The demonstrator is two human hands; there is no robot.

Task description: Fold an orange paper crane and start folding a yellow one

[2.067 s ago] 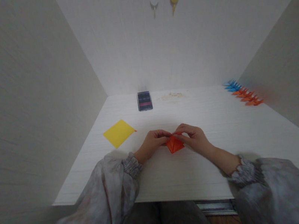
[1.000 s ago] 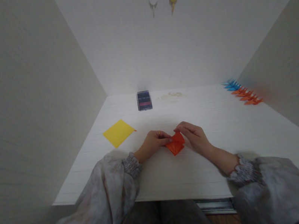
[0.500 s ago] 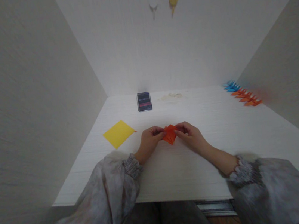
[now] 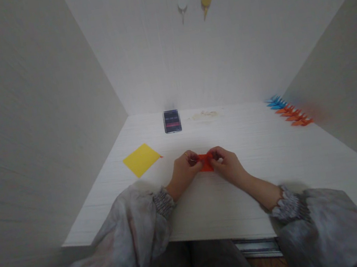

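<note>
A small folded orange paper [image 4: 206, 163] is held between both hands just above the white table [image 4: 210, 205], near its middle. My left hand [image 4: 185, 173] pinches the paper's left side with curled fingers; a ring shows on one finger. My right hand [image 4: 226, 165] pinches its right side, fingers also curled. Most of the paper is hidden between the fingers. Both arms wear loose grey sleeves with gathered cuffs.
A yellow square sheet [image 4: 141, 159] lies flat to the left of my hands. A dark phone [image 4: 172, 121] stands at the back. A row of blue and orange folded pieces [image 4: 288, 111] lines the back right. Walls enclose the table on three sides.
The orange paper has been folded smaller and my two hands have closed in around it. It was turned and lifted a little between the earlier frames.
</note>
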